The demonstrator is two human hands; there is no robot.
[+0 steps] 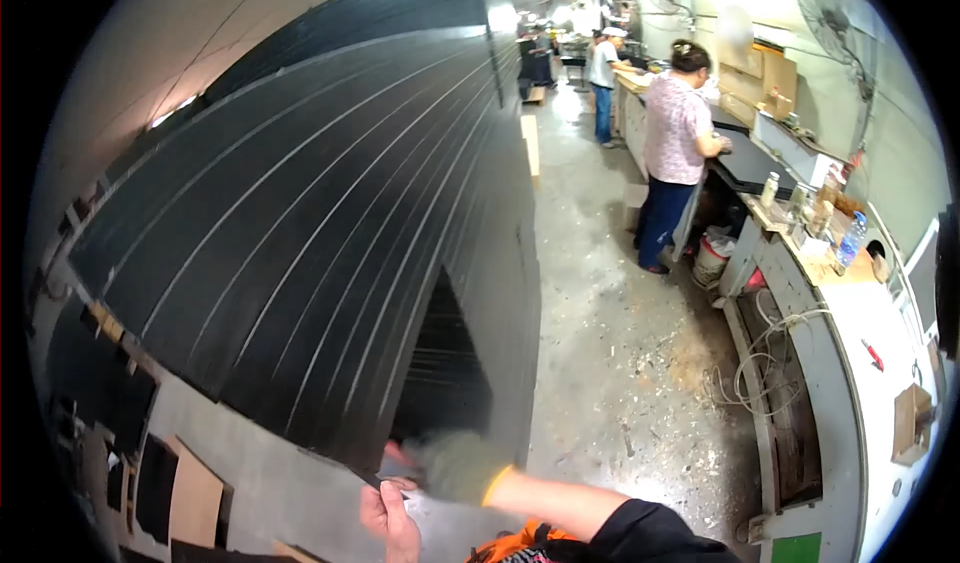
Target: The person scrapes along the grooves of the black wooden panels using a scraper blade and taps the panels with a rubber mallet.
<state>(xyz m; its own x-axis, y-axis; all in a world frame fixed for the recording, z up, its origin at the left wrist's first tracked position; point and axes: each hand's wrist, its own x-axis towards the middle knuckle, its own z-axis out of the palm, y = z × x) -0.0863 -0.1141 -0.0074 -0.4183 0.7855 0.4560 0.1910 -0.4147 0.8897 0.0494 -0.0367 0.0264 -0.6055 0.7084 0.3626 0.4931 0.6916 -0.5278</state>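
Observation:
Long black panels [290,213] with pale lines between them fill the left and centre of the head view. At their lower corner, my bare left hand [392,515] has its thumb and fingers pressed together on the thin dark edge. My right hand [455,466], in a grey-green glove with a yellow cuff, is just above and to the right of it, beside the black panels. Motion blurs the right fingers. Something reddish shows between the two hands, too blurred to name.
A person in a patterned top [676,128] stands at the workbench [835,363] on the right; others are farther back. Bottles [850,243], a red tool [873,355] and a wooden block [911,424] sit on the bench. Debris litters the floor [620,343].

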